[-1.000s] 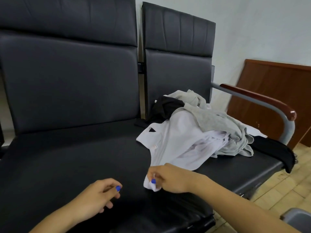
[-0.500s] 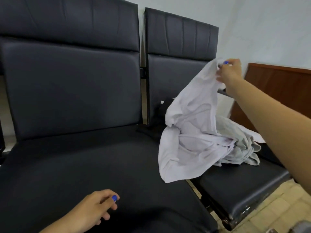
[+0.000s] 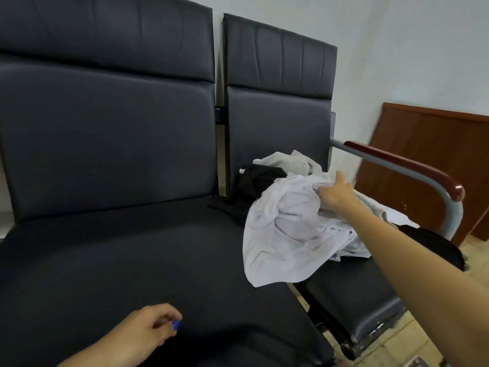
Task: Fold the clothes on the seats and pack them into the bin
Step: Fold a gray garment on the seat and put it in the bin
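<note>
Black seats (image 3: 119,260), right hand (image 3: 334,193) grip grasping white shirt (image 3: 280,234), left hand (image 3: 148,332) loosely curled, empty.

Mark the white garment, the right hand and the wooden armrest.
white garment (image 3: 280,242), head view, draped front panel.
right hand (image 3: 334,193), head view, back of hand.
wooden armrest (image 3: 402,164), head view, top of pad.

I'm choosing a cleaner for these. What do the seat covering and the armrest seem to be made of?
The seat covering looks like black leather or a synthetic imitation: smooth, faintly sheened, with stitched panels and soft creases; which one cannot be told. The armrest pad appears to be glossy reddish-brown varnished wood, or plastic finished alike, set on a grey painted metal tube.
</note>
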`<action>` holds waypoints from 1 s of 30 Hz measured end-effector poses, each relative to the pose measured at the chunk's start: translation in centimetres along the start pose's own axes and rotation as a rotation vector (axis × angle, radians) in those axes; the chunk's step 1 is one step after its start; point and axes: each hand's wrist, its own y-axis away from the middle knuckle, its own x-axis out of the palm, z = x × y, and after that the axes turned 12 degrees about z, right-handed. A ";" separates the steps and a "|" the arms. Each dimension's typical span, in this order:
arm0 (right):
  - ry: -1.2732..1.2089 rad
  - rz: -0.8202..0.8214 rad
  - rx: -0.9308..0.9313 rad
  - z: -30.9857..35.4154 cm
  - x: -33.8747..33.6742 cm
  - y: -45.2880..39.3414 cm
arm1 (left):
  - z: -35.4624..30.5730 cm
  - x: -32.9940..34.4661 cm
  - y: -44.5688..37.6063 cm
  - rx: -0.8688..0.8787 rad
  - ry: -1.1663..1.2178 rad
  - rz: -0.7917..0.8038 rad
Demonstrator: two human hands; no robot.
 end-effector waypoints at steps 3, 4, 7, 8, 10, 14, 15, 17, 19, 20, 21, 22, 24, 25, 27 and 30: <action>0.118 0.141 -0.105 -1.1 -0.4 0.7 | 0.2 -0.1 0.0 0.027 -0.012 0.021; 0.160 0.133 -0.152 -1.2 -0.2 1.3 | 0.2 -0.1 0.1 0.038 -0.011 0.026; 0.450 0.065 -0.353 -2.4 0.8 3.2 | 0.3 0.0 0.1 0.063 -0.027 0.020; 0.627 0.003 -0.464 -2.9 1.3 4.0 | 0.3 0.0 0.0 0.063 -0.037 0.011; 0.853 -0.054 -0.729 -4.1 2.7 5.6 | 0.4 0.1 0.1 0.056 -0.041 0.005; 1.080 0.312 -0.717 -4.8 5.5 9.5 | 0.5 0.3 0.3 0.058 -0.049 -0.004; 1.130 0.314 -0.730 -4.8 5.9 10.3 | 0.4 0.3 0.4 0.055 -0.050 -0.008; 1.075 0.320 -0.734 -4.1 5.9 11.6 | 0.3 0.4 0.4 0.054 -0.067 -0.025; 0.745 0.386 -0.697 -2.1 5.2 12.0 | 0.2 0.4 0.4 0.046 -0.080 -0.034; 0.592 0.338 -0.685 -1.2 4.7 11.9 | 0.2 0.4 0.4 0.042 -0.084 -0.032; 0.488 0.188 -0.694 -0.5 4.3 11.5 | 0.1 0.5 0.4 0.038 -0.089 -0.030; 0.459 0.001 -0.704 0.1 3.9 10.8 | 0.0 0.6 0.4 0.036 -0.098 -0.030; 0.533 -0.142 -0.558 -0.1 3.4 9.0 | -0.1 0.7 0.2 0.029 -0.124 -0.036; 0.538 -0.065 -0.413 -0.6 3.3 8.1 | -0.1 0.7 0.2 0.028 -0.130 -0.040; 0.471 0.178 -0.181 -1.7 3.6 7.0 | -0.1 0.7 0.1 0.028 -0.132 -0.037; 0.371 0.310 -0.209 -2.7 3.9 7.3 | 0.2 0.7 0.2 0.039 -0.132 -0.021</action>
